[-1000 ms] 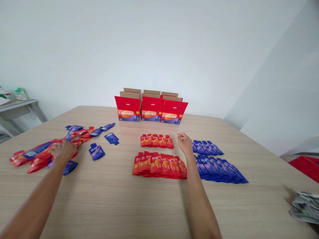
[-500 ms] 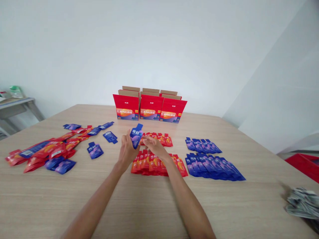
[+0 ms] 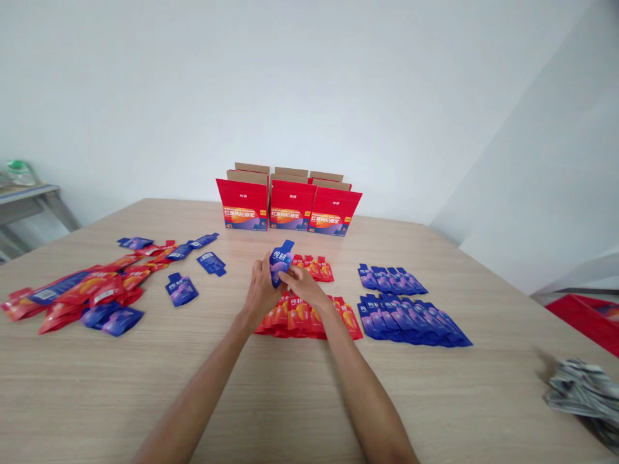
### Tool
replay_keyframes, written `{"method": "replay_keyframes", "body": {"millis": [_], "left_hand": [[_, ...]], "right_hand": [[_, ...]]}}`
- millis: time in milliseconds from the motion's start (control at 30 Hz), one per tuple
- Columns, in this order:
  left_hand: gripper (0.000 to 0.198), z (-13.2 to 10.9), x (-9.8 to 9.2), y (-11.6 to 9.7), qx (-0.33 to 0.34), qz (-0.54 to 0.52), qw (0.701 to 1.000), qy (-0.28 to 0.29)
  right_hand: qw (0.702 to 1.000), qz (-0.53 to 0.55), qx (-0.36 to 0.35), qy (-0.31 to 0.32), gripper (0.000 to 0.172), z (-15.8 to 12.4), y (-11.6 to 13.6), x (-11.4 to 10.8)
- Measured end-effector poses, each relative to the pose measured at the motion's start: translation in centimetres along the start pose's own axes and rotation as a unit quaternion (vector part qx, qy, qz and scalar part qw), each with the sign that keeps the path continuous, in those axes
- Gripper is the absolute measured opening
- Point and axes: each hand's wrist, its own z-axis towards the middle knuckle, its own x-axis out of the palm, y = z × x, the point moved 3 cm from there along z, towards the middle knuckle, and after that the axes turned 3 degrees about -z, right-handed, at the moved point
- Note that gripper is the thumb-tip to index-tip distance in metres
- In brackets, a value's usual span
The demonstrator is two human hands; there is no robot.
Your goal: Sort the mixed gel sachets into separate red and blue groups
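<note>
Both hands meet above the middle of the wooden table (image 3: 300,393). My left hand (image 3: 262,291) holds a blue pouch (image 3: 281,260) upright, and my right hand (image 3: 305,287) grips its lower right edge. Under the hands lie two rows of red pouches (image 3: 309,316), partly hidden. To the right lie two rows of blue pouches (image 3: 411,309). A loose mixed pile of red and blue pouches (image 3: 91,293) spreads over the left of the table.
Three open red cartons (image 3: 289,207) stand in a row at the back of the table. A crumpled striped cloth (image 3: 580,393) lies at the right edge, a red bin (image 3: 587,316) beyond it. A grey side table (image 3: 29,200) stands far left.
My left hand took a blue pouch from the left pile and carried it to the centre. My right hand came back from the far red row and closed on the same pouch.
</note>
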Motion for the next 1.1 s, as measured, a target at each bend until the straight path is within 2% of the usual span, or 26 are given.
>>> {"method": "replay_keyframes", "body": {"millis": [233, 367, 500, 567, 667, 833, 933, 1000, 1033, 1100], "left_hand": [[0.093, 0.1, -0.1, -0.6, 0.025, -0.014, 1.000, 0.011], [0.094, 0.4, 0.2, -0.9, 0.060, -0.042, 0.997, 0.012], [0.085, 1.1, 0.4, -0.8, 0.051, -0.113, 0.991, 0.044], [0.078, 1.3, 0.6, -0.7, 0.011, -0.154, 0.986, 0.064], [0.067, 1.3, 0.7, -1.0, -0.027, -0.190, 0.979, 0.074], [0.055, 0.5, 1.4, -2.0, -0.005, -0.220, 0.974, 0.062], [0.047, 0.2, 1.8, -2.4, 0.001, -0.240, 0.968, 0.078], [0.048, 0.1, 2.0, -2.8, 0.009, -0.253, 0.963, 0.094], [0.051, 0.1, 1.9, -2.9, 0.013, -0.257, 0.961, 0.097], [0.058, 0.2, 1.6, -3.0, 0.015, -0.255, 0.963, 0.091]], "right_hand": [[1.000, -0.009, 0.005, 0.005, 0.045, 0.0, -0.2, 0.1], [0.999, 0.015, -0.019, -0.044, 0.039, 0.4, -0.2, -0.5], [0.994, 0.002, 0.025, -0.102, 0.030, 0.6, -0.8, -1.3], [0.991, -0.018, 0.039, -0.128, 0.034, 0.3, -0.8, -1.6], [0.984, -0.078, 0.006, -0.158, 0.044, -0.5, 0.1, -1.5], [0.964, -0.183, -0.002, -0.194, 0.062, -1.4, 1.6, -0.5], [0.952, -0.233, 0.002, -0.200, 0.072, -1.5, 1.6, -0.5], [0.935, -0.277, 0.001, -0.221, 0.081, -1.6, 1.4, -2.0], [0.924, -0.300, 0.000, -0.237, 0.085, -1.7, 1.2, -3.4], [0.894, -0.352, 0.012, -0.277, 0.090, -1.9, 0.8, -7.7]]}}
